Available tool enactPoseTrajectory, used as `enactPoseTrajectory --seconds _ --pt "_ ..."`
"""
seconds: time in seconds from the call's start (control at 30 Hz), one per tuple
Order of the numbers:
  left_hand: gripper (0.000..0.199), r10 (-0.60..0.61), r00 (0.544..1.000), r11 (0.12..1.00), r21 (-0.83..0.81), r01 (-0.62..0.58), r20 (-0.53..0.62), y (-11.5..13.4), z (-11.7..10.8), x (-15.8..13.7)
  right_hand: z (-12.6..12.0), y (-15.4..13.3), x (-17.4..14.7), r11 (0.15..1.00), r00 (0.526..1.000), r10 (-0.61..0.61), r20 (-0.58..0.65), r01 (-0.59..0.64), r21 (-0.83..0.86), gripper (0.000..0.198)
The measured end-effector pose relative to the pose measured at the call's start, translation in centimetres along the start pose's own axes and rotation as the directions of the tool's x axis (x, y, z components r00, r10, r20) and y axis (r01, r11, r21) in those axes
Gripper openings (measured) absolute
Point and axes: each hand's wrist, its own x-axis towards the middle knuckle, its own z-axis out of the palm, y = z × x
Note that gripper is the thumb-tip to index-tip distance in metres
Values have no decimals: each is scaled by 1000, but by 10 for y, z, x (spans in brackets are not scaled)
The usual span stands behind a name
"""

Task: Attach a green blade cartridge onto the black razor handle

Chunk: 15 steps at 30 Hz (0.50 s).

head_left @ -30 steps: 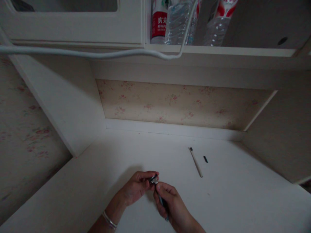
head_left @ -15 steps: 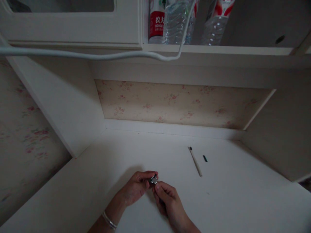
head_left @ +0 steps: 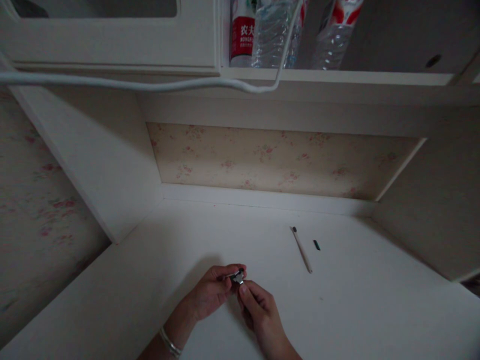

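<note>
White desk surface [head_left: 187,240] lies bare around both hands. Left hand [head_left: 210,292] and right hand [head_left: 258,312] pinch a small metal part [head_left: 237,276] near the front edge; a thin stick [head_left: 302,250] lies well apart.

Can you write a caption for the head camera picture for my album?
Two hands, left hand and right hand, pinch a small metal object over a white desk, with a thin stick lying nearby.

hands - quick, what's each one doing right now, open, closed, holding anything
Left hand: closed, pinching the small metal object at its fingertips.
Right hand: closed, fingertips on the same small metal object from below.
</note>
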Motion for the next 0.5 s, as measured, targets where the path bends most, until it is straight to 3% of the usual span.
enactPoseTrajectory --seconds 0.5 --pt "26 5 1000 1000 8 -5 -28 0 2 -1 2 2 -1 1000 999 4 -34 -3 18 44"
